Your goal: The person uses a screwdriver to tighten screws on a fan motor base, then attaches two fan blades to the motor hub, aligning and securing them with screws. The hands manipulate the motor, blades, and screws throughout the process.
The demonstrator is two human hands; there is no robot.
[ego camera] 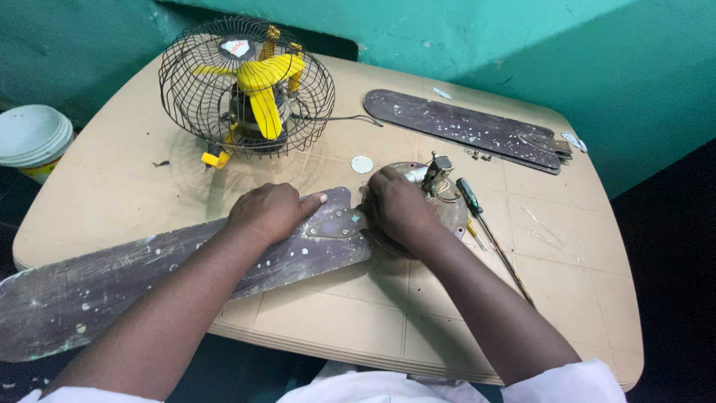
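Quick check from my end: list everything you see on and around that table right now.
beige plastic table: one, centre
dark paint-speckled ceiling fan blade: one, near left, overhanging the edge
round metal fan motor housing: one, centre
spare dark blades: stacked, far right
wire-caged yellow table fan: one, far left
green-handled screwdriver: one, right of motor
white disc: one, centre
white bucket: one, left, off table
left hand: pressing blade
right hand: on motor

red-white label (fan cage centre)
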